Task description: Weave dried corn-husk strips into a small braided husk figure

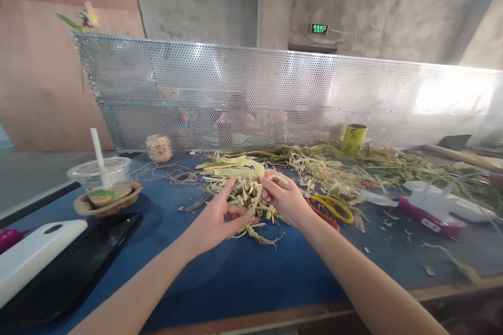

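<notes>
My right hand [283, 198] is closed in a pinch on a pale green dried leaf strip [258, 200], just above a heap of cut plant stalks. The strip slopes down towards my left hand [215, 224]. There the thumb and a curled finger come together at its lower end, while the index finger points up and away. Under both hands lies the heap of short pale stalks [247, 188]. A thin twisted or braided piece [257, 235] rests on the blue table below my left thumb. Beside my right wrist are scissors with yellow and red handles [338, 209].
Left on the table [243, 277] stand a lidded drink cup [104, 180] in a cardboard holder, a black tablet [94, 251], and a twine roll [159, 147]. Right are a yellow tube [353, 140], a purple-and-white tool [432, 217] and more plant fibres [416, 170]. A perforated metal screen [267, 89] spans the back.
</notes>
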The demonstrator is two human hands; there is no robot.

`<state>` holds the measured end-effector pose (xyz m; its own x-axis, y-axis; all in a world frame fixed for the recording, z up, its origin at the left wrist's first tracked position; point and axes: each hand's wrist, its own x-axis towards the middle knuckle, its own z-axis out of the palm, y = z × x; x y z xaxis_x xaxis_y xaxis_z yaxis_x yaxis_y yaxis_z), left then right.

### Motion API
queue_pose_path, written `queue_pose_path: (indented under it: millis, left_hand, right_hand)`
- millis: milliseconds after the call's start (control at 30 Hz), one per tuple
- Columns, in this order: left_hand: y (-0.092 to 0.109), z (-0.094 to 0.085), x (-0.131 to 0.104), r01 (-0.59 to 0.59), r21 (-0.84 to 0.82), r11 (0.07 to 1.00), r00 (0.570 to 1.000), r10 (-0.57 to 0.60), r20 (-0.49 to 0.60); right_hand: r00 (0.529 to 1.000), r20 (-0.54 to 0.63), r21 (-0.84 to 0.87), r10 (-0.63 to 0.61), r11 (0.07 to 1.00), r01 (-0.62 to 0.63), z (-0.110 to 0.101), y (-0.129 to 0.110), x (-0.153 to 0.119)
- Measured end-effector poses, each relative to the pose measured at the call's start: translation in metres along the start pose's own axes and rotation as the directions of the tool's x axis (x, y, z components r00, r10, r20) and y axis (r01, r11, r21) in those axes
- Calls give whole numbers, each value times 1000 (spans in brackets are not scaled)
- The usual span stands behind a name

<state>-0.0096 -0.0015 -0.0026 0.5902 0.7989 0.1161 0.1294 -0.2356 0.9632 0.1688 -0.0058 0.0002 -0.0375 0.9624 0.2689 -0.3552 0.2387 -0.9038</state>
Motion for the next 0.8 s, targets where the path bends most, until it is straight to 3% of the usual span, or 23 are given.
queue_pose_path:
  millis: [133, 267, 400, 567, 633, 733, 800]
  left_hand:
    - [6, 1, 3, -80, -137, 987, 973, 47, -226]
    - [8, 0, 5, -143, -48, 989, 923, 116, -367]
    - [8, -3, 5, -145, 24, 989, 891, 141, -431]
    - [10, -4, 4, -214, 1, 977, 815, 179, -551]
    - [10, -3, 4, -202, -13, 979, 850, 168, -498]
    - [10, 3, 2, -129, -11, 992, 943, 119, -312]
    - [8, 6, 2, -72, 73, 995, 962, 89, -257]
  right_hand:
    - [980, 155, -82, 128, 990, -116, 1, 2, -4]
    - [952, 256, -223, 168, 969, -111, 5, 6, -8]
    - [956, 235, -287, 176, 952, -104, 6, 9, -8]
    - [954, 207, -234, 218, 958, -168, 6, 11, -7]
    - [954, 207, -226, 218, 959, -170, 6, 11, -7]
    - [948, 233, -212, 216, 963, -167, 7, 11, -7]
    - [936, 287, -254, 202, 959, -129, 8, 11, -7]
